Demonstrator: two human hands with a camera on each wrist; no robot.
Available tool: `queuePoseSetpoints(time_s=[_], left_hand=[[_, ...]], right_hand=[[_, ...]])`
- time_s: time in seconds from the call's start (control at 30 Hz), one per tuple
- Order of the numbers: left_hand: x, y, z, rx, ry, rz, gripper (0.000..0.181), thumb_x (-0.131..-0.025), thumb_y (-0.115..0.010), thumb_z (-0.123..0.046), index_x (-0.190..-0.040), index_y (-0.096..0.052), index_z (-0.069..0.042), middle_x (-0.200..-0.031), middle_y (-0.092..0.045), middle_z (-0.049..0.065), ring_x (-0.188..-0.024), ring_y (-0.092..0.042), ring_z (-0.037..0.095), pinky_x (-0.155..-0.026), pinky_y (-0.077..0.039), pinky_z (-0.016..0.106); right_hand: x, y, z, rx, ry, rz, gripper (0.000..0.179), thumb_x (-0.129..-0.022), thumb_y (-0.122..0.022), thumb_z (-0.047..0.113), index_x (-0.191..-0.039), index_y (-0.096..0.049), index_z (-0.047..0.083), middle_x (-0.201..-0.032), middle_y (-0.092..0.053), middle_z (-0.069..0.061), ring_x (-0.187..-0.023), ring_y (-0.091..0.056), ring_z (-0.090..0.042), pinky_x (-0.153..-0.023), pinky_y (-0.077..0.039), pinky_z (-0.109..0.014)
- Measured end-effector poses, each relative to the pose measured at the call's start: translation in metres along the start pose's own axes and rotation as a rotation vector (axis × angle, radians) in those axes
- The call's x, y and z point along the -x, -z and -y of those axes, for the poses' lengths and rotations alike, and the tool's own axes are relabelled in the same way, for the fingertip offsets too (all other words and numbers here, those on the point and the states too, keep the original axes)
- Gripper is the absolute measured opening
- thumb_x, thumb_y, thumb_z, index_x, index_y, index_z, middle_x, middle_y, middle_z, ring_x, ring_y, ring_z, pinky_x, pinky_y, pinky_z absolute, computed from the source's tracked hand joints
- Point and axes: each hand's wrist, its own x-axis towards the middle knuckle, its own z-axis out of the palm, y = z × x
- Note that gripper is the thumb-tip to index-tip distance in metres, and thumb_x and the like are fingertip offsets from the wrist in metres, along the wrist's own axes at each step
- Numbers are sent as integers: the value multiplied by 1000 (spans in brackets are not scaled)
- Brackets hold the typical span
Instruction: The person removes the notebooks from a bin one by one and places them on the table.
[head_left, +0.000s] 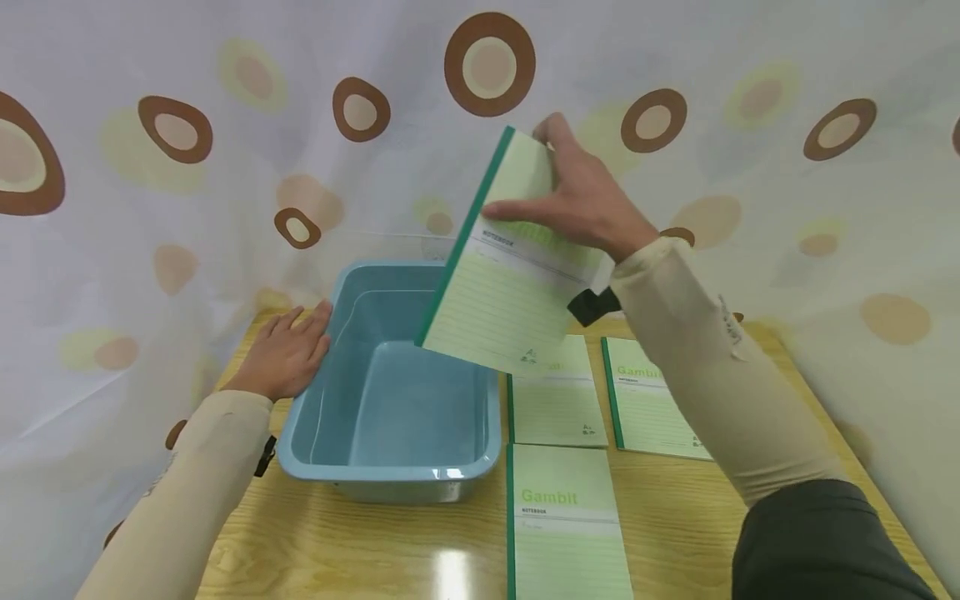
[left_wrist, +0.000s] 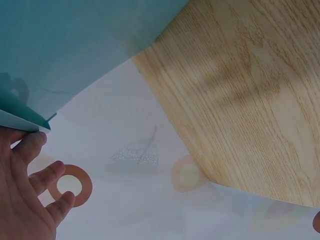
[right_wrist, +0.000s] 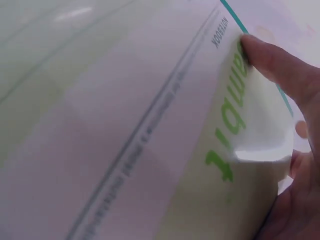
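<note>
My right hand (head_left: 588, 196) holds a pale green notebook (head_left: 510, 292) with a dark green spine, tilted above the right side of a blue plastic basin (head_left: 390, 471). The thumb presses on its cover near the spine, while the other fingers go behind its top edge. In the right wrist view the cover (right_wrist: 135, 125) fills most of the picture, with green lettering beside the thumb. My left hand (head_left: 288, 350) rests at the basin's left rim, fingers extended. From the left wrist, those fingers (left_wrist: 47, 177) appear spread beside the blue basin wall (left_wrist: 90, 45).
Right of the basin, one notebook (head_left: 558, 408) lies partly beneath the raised one in view. Another notebook (head_left: 566, 517) is nearer me, and a third notebook (head_left: 648, 400) lies farther right, partly behind my sleeve. A patterned sheet (head_left: 420, 183) hangs behind the wooden table (head_left: 375, 550).
</note>
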Motion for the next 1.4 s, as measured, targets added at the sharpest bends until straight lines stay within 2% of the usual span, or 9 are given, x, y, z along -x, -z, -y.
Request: queuePoseSetpoints(time_s=[0.27,0.5,0.67,0.77,0.9,1.03,1.13,1.23,1.4], left_hand=[[-1,3,4,-3,-11,14,56,-106,-27,-25,-152,-15,4,-155,-26,22,-140,-19,48,-111,-13,63],[-2,5,5,-6,-12,22,56,-106,-26,-26,-152,-15,5,-154,-26,23,-140,-19,48,-111,-13,62],[-1,5,8,7,-8,27,56,-106,-26,-27,-152,-15,5,-155,-24,23,-140,-17,48,-111,-12,62],[-2,5,10,14,-3,29,56,-106,-25,-26,-152,-14,5,-155,-23,23,-140,-16,48,-112,-11,62],[-3,6,11,19,2,31,56,-106,-25,-26,-152,-14,5,-155,-22,23,-140,-15,48,-112,-10,62],[-4,5,11,24,1,38,57,-106,-25,-26,-152,-13,5,-156,-22,23,-140,-15,48,-112,-10,62],[-3,5,13,27,1,40,57,-107,-24,-28,-152,-13,5,-155,-22,23,-140,-15,49,-112,-10,62],[-2,6,16,30,0,37,57,-107,-23,-28,-152,-13,5,-155,-23,23,-140,-16,49,-111,-10,62],[0,8,18,26,-2,29,56,-107,-24,-27,-152,-13,5,-155,-22,24,-140,-16,49,-111,-10,62]], right_hand=[[59,35,-59,56,-81,83,75,-75,-80,48,-123,-35,13,-100,-54,-15,-81,-54,-30,-64,-47,-38],[114,34,-122,114,-135,185,69,-77,-81,42,-122,-38,12,-95,-58,-10,-77,-55,-23,-64,-45,-34],[144,10,-163,166,-75,253,66,-73,-82,46,-111,-43,10,-80,-56,-4,-66,-52,-17,-59,-43,-30],[157,-11,-187,203,-75,306,73,-69,-82,54,-113,-45,9,-85,-57,-1,-69,-51,-15,-64,-42,-31],[174,-42,-216,210,-111,393,80,-67,-80,59,-119,-46,9,-102,-61,-4,-81,-52,-17,-73,-43,-38],[192,-68,-241,180,-149,447,77,-66,-81,57,-117,-47,10,-103,-60,-1,-84,-50,-17,-75,-41,-40],[202,-85,-257,175,-145,455,78,-65,-81,58,-117,-48,10,-99,-58,2,-82,-48,-16,-75,-39,-39],[210,-102,-269,193,-101,433,83,-65,-79,61,-119,-50,6,-103,-58,0,-87,-49,-17,-78,-40,-42],[216,-119,-271,235,-18,364,83,-65,-77,64,-117,-53,4,-104,-55,-4,-88,-48,-17,-79,-44,-45]])
